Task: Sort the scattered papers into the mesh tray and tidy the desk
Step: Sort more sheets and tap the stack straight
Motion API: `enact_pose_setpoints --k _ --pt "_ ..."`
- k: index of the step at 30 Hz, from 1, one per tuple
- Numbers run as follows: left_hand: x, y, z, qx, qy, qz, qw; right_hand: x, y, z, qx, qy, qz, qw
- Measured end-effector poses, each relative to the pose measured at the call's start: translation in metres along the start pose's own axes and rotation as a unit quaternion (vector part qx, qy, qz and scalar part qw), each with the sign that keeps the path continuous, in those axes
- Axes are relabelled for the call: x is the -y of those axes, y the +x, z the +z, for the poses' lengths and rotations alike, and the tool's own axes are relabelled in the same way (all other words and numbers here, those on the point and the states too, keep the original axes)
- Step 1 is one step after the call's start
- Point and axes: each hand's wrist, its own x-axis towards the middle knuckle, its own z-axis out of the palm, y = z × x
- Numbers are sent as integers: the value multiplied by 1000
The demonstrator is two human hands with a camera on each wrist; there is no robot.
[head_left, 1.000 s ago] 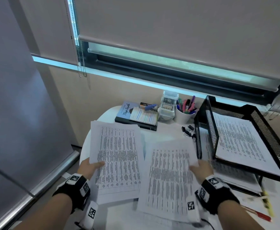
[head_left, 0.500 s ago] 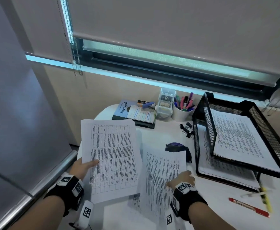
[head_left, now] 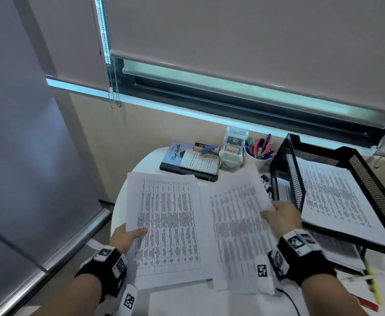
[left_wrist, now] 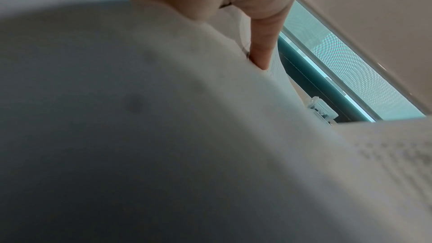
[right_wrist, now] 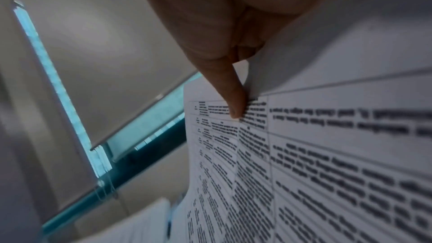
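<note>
My left hand holds a stack of printed table sheets by its left edge, thumb on top, above the white round desk. My right hand pinches the right edge of another blurred printed sheet, lifted beside the stack. In the right wrist view the thumb presses on the printed sheet. The left wrist view shows a finger against the paper's underside. The black mesh tray, two-tiered, stands at the right with printed papers in its top tier.
At the desk's back lie a dark book with a striped notepad, a clear plastic box and a white cup of pens. Black binder clips sit by the tray. Red and yellow pens lie front right. A window blind hangs behind.
My right hand has moved right and up toward the tray, lifting its sheet; the dark object seen on the desk half a second ago is covered again. The left hand stays put.
</note>
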Motion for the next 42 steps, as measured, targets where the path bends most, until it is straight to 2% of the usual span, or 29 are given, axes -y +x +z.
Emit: enact_pose_setpoints --k 4,8,14,20,22,26,30,32,37,42 --pt "-1 -2 5 1 8 7 1000 34 1 -44 -59 80 -45 994" --pt "-6 -3 11 14 13 8 1000 50 5 -64 -33 145 -75 986" --pt "-20 -12 23 58 16 17 998 23 14 -10 79 195 -20 977" --pt "-32 -21 30 92 6 35 995 -9 8 35 116 266 -8 957" --pt "-35 -22 33 97 3 43 994 -14 7 45 134 308 0 942" --pt "-39 -22 37 112 20 56 992 -11 1 57 199 413 54 887" --pt "-40 -15 38 132 44 49 989 -9 -6 60 285 449 66 844" --pt "-47 -16 40 129 29 38 991 -10 -6 60 284 452 59 844" --pt "-68 -20 43 196 53 144 969 0 -6 49 205 479 4 854" --pt "-86 -15 48 185 8 168 968 19 -15 32 183 526 -84 826"
